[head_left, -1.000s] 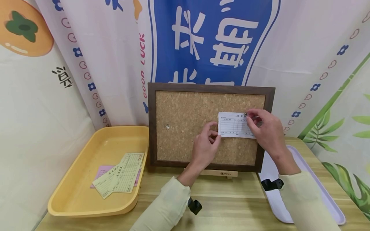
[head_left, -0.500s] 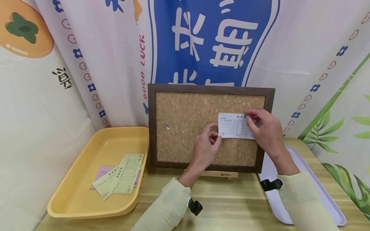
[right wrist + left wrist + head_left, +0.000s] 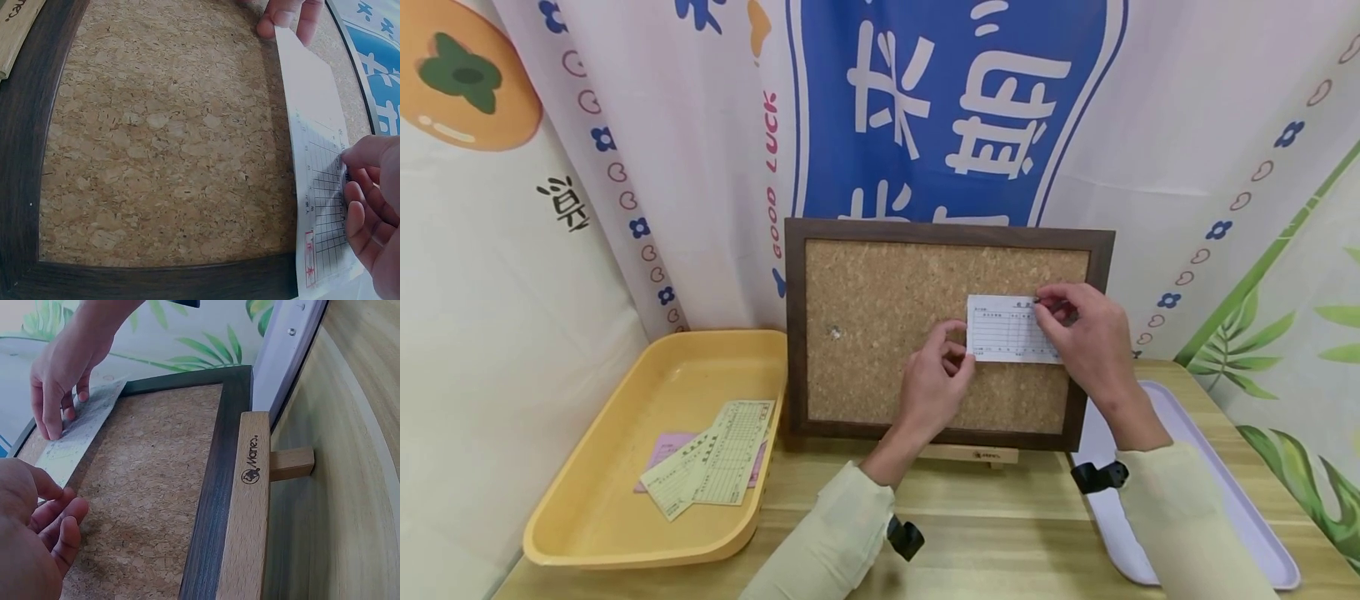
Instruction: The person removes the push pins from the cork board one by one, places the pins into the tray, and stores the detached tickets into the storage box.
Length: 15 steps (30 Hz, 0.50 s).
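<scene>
A white printed receipt slip (image 3: 1000, 329) lies across the right part of a framed cork board (image 3: 887, 275). My left hand (image 3: 934, 379) pinches its left end between thumb and finger; in the left wrist view the left fingertips (image 3: 61, 495) are right at the paper's edge. At the slip's top edge, towards the right, my right hand (image 3: 1093, 337) pinches a small dark pin, mostly hidden by the fingertips. The right wrist view shows the slip (image 3: 325, 206) standing off the cork at its near end. A small clear pushpin (image 3: 835, 332) sits in the cork at left.
A yellow tray (image 3: 655, 375) at left holds two yellow slips (image 3: 733, 450) and a pink slip (image 3: 662, 450). Under my right forearm lies a pale lilac tray (image 3: 1217, 475). A wooden stand (image 3: 240, 506) supports the board. A printed curtain (image 3: 1150, 108) hangs behind.
My right thumb and fingers have shifted very slightly left over the slip. My left hand keeps its place at the slip's left end.
</scene>
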{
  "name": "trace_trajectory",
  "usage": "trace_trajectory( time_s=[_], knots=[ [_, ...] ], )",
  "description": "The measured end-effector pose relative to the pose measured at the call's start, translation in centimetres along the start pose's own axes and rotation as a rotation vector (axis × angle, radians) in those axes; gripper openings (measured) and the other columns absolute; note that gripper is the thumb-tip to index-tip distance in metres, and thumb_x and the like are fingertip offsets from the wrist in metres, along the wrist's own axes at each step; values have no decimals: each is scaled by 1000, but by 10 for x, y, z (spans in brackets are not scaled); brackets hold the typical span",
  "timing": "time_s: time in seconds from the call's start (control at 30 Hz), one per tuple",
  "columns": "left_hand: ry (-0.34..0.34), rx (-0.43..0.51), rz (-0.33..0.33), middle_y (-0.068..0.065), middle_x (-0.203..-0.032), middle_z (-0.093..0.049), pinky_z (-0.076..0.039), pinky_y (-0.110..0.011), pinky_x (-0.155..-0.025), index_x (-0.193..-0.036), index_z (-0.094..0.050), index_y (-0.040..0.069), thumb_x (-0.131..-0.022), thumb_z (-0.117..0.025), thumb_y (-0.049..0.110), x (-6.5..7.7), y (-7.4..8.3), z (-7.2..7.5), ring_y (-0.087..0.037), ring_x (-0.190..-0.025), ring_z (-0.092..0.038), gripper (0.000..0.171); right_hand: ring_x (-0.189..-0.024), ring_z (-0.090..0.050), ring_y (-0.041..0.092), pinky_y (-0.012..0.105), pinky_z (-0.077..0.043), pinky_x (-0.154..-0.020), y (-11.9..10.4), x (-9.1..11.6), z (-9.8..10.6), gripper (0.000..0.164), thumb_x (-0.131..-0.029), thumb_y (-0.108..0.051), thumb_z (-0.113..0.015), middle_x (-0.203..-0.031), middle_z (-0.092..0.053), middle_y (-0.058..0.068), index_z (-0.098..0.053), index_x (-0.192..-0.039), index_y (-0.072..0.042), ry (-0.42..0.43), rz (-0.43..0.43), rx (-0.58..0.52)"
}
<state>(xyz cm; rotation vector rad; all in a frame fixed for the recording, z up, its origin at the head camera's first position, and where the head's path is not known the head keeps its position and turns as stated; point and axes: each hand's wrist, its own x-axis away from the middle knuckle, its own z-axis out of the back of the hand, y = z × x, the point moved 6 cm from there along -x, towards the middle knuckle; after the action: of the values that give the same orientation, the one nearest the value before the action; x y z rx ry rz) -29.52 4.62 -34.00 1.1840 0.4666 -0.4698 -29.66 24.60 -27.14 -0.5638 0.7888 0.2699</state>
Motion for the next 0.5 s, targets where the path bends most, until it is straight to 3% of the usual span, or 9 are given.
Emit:
trace_trajectory(
  time_s=[0.5],
  knots=[
    [-12,-9,-7,1,-85,-71,-50,-22,-54,-129,-59,10,-95,-68,0,1,-2,-2,-5,-61,-59,36,-82,-59,24,24,-44,-72,1,-1,-1,13,-95,-7,-74,-98,-67,13,-74,-106,-1,4,-15,-29]
  ],
)
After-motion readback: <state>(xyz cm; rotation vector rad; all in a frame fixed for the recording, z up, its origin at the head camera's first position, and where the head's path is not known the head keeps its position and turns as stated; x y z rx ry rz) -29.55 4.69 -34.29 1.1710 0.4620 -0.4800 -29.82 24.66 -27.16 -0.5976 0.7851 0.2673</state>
